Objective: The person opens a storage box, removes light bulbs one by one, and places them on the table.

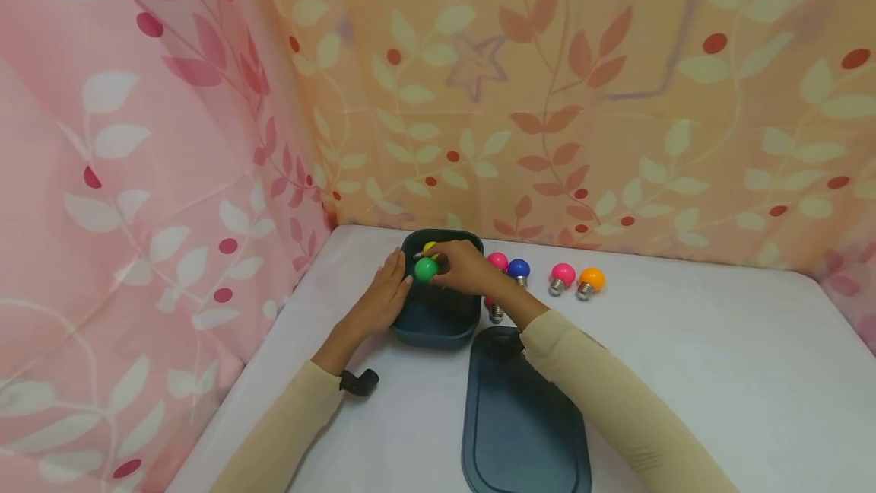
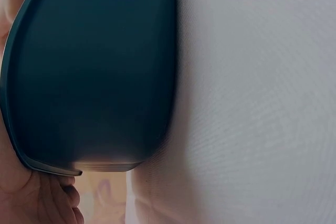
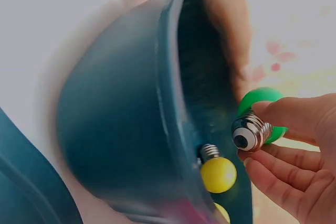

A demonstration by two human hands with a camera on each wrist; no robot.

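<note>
A dark blue plastic container (image 1: 438,337) stands toward the back of the table. My right hand (image 1: 467,268) pinches a green light bulb (image 1: 426,271) over it between thumb and fingers, and in the right wrist view the bulb's metal screw base (image 3: 250,132) faces the camera. Inside the container lies a yellow light bulb (image 3: 218,176), with part of a second yellow bulb (image 3: 222,212) below it in that view. My left hand (image 1: 380,301) rests along the container's left rim, its fingers straight. The left wrist view shows the container's outer wall (image 2: 94,66) close up.
Right of the container lie a pink bulb (image 1: 497,260), a blue bulb (image 1: 518,269), another pink bulb (image 1: 563,275) and an orange bulb (image 1: 591,279). A red bulb is partly hidden by the right forearm. A dark blue lid (image 1: 523,432) lies nearer on the white cloth, under the right sleeve.
</note>
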